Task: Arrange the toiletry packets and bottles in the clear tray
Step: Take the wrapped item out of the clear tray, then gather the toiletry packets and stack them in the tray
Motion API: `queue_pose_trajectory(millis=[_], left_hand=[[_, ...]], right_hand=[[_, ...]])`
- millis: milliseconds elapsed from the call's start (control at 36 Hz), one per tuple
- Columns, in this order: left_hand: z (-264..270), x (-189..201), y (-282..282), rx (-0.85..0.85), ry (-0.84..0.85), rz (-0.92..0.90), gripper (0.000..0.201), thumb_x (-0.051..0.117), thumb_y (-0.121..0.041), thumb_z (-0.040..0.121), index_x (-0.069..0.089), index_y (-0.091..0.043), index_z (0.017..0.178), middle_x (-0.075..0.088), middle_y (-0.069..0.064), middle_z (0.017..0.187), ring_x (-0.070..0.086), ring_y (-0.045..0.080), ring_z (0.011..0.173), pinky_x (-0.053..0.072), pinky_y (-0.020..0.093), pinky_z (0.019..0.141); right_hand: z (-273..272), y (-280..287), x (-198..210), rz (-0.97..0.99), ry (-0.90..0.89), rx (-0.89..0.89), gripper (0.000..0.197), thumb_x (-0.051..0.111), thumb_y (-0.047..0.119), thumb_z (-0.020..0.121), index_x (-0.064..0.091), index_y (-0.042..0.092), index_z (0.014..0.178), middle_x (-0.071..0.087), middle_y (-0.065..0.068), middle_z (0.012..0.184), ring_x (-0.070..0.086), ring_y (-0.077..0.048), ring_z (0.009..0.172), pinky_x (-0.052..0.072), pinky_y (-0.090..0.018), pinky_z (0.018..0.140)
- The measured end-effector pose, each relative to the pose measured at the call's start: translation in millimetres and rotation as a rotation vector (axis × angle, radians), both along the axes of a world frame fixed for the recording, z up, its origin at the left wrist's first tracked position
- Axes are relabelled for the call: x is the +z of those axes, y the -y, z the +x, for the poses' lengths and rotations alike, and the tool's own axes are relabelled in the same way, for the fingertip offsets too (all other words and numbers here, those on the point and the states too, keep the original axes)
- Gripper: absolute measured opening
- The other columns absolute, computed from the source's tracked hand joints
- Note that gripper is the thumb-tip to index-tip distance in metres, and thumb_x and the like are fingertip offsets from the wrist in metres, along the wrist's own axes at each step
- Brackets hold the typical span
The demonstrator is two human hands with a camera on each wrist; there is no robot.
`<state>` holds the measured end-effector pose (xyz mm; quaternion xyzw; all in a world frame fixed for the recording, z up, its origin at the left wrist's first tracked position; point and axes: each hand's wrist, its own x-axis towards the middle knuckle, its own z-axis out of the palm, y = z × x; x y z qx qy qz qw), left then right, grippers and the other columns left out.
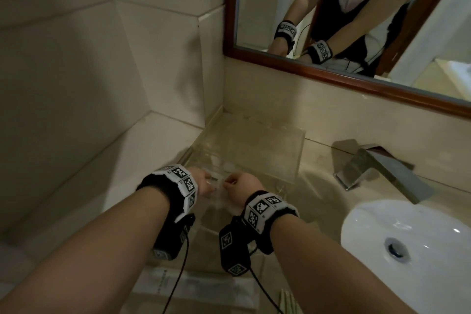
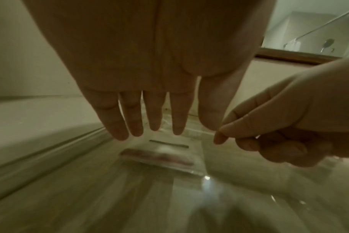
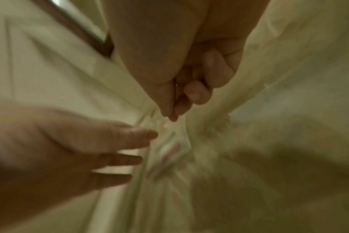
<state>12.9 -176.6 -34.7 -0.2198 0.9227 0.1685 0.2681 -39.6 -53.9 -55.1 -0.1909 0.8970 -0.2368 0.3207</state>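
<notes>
Your right hand [image 2: 279, 126] pinches the clear packet's [image 2: 169, 151] top corner; your left hand [image 2: 149, 78] hangs flat-fingered above it, inside the clear tray [image 1: 293, 160] at centre frame.

Premises are a bathroom: white basin [image 1: 407, 250] with drain, chrome tap [image 1: 377, 168], wood-framed wall mirror [image 1: 331, 69], beige tiled walls [image 1: 102, 58] and stone worktop [image 1: 318, 186].

right wrist view heavily motion-blurred; packet [image 3: 170, 155] smeared, print unreadable. right hand [image 1: 242, 185] fingertips hidden behind its back in head view. white packets [image 1: 193, 285] at 6 o'clock partly covered by forearms. sink [image 1: 418, 250] cut off at 4 o'clock.
</notes>
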Motion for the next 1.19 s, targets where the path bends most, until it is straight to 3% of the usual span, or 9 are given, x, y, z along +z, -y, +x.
queue_pose_trajectory(millis=[83,167,222,417,556,639,750,917,1194], left_hand=[[3.8,7.1,-8.2,0.078,-0.117,0.105,0.047,0.056,-0.032,0.091,0.05,-0.014,0.134,0.054,0.005,0.136,0.051,0.021,0.126,0.038,0.022,0.102],[12.1,15.7,-23.7,0.126,-0.178,0.171,0.043,0.055,-0.028,0.092,0.053,-0.011,0.131,0.061,0.009,0.128,0.058,0.022,0.118,0.043,0.025,0.1],[18.8,24.2,-37.1,0.106,-0.193,0.148,0.044,0.052,-0.031,0.094,0.051,-0.013,0.134,0.055,0.007,0.135,0.052,0.021,0.125,0.038,0.026,0.104],[41.2,57.0,-99.2,-0.003,-0.302,0.094,0.043,0.042,-0.03,0.098,0.045,-0.014,0.138,0.043,0.004,0.145,0.042,0.019,0.132,0.032,0.021,0.102],[53.5,50.2,-128.9,0.033,-0.317,0.075,0.044,0.045,-0.034,0.096,0.045,-0.019,0.138,0.043,0.003,0.146,0.041,0.019,0.133,0.032,0.025,0.106],[59.6,39.6,-142.4,0.025,-0.316,0.088,0.043,0.046,-0.032,0.096,0.047,-0.018,0.137,0.043,0.003,0.146,0.04,0.019,0.134,0.031,0.026,0.108],[68.4,23.3,-151.0,0.045,-0.313,0.108,0.042,0.048,-0.032,0.095,0.05,-0.018,0.134,0.045,0.003,0.145,0.042,0.019,0.133,0.032,0.026,0.108],[74.3,9.0,-151.7,0.094,-0.327,0.114,0.042,0.049,-0.034,0.094,0.051,-0.019,0.133,0.045,0.003,0.145,0.042,0.02,0.133,0.032,0.026,0.11],[80.1,-0.3,-147.9,0.221,-0.304,0.185,0.039,0.052,-0.03,0.094,0.053,-0.02,0.131,0.051,0.002,0.14,0.048,0.02,0.127,0.036,0.023,0.103]], right_hand=[[-1.8,-21.4,11.2,-0.106,0.033,-0.05,0.027,0.05,0.027,0.094,0.064,0.012,0.112,0.069,-0.007,0.1,0.061,-0.018,0.078,0.051,-0.03,0.082],[-3.7,-53.1,24.6,-0.171,0.06,-0.097,0.026,0.05,0.026,0.095,0.064,0.012,0.113,0.057,0.008,0.07,0.048,-0.004,0.054,0.043,-0.011,0.047],[-4.2,-77.4,33.5,-0.194,0.051,-0.132,0.026,0.05,0.027,0.096,0.063,0.013,0.112,0.054,0.011,0.067,0.048,-0.003,0.054,0.036,-0.006,0.037],[7.3,-167.7,46.1,-0.262,0.049,-0.315,0.011,0.053,0.025,0.093,0.056,0.02,0.084,0.057,0.005,0.071,0.052,-0.007,0.057,0.038,-0.018,0.048],[16.5,-205.0,27.3,-0.11,0.064,-0.354,0.006,0.059,0.02,0.089,0.059,0.019,0.094,0.058,0.002,0.073,0.056,-0.015,0.07,0.047,-0.025,0.064],[23.8,-213.4,15.8,0.018,0.074,-0.307,0.021,0.062,0.022,0.088,0.061,0.015,0.108,0.064,-0.006,0.101,0.056,-0.018,0.091,0.048,-0.03,0.087],[36.7,-216.1,4.3,0.14,0.103,-0.274,0.049,0.064,0.03,0.087,0.051,0.007,0.129,0.055,-0.01,0.133,0.053,-0.024,0.121,0.042,-0.029,0.1],[39.5,-204.7,-18.7,0.237,0.036,-0.264,0.057,0.075,0.035,0.074,0.055,0.012,0.123,0.058,-0.01,0.125,0.057,-0.027,0.114,0.048,-0.036,0.099],[35.0,-209.7,-22.9,0.169,-0.049,-0.252,0.026,0.05,0.018,0.089,0.062,0.012,0.112,0.066,-0.011,0.113,0.062,-0.029,0.104,0.05,-0.032,0.087]])
